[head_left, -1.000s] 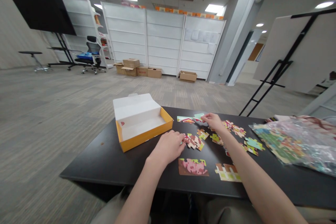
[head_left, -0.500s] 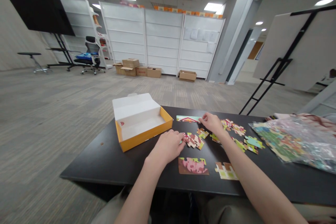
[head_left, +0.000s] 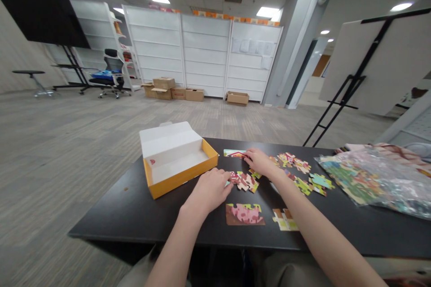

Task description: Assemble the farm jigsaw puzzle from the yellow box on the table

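Observation:
My left hand (head_left: 213, 189) rests low over the black table, its fingers curled down at the teal edge of a puzzle piece beside the joined cow pieces (head_left: 247, 181); its fingertips are partly hidden. Farther back, my right hand (head_left: 261, 161) has its fingers bent together on the right part of a puzzle strip (head_left: 232, 153) with a red roof, covering that end. Closer to me lie a pink pig section (head_left: 245, 214) and a brown-and-cream section (head_left: 284, 219), the latter partly behind my right forearm. Several loose puzzle pieces (head_left: 321, 181) are spread right of my right hand.
An opened yellow box (head_left: 183, 175) with a white inside stands left of my left hand. At the right, a clear plastic bag (head_left: 373, 181) of colourful printed pieces lies beside folded cloth. The table's (head_left: 111, 215) left edge drops to carpet.
My right hand has slid left along the roof strip, covering more of it. My left hand stays by the cow pieces. The whole view has shifted slightly.

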